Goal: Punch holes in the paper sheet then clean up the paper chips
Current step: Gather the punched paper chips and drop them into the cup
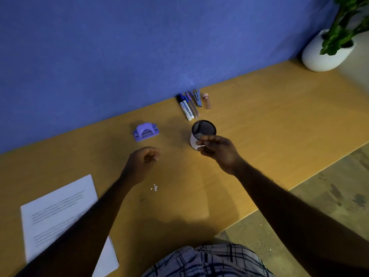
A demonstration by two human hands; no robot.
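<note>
My left hand (144, 156) pinches what looks like one tiny white chip. It could slip out before it gets to the cup (201, 134), because the two are apart. My right hand (216, 149) grips the cup, tipped toward me. If I tip it more, bits inside may fall out. My arm could also brush the paper chips (154, 187) away. They are little white dots bunched on the desk (259, 126), near my left wrist.
</note>
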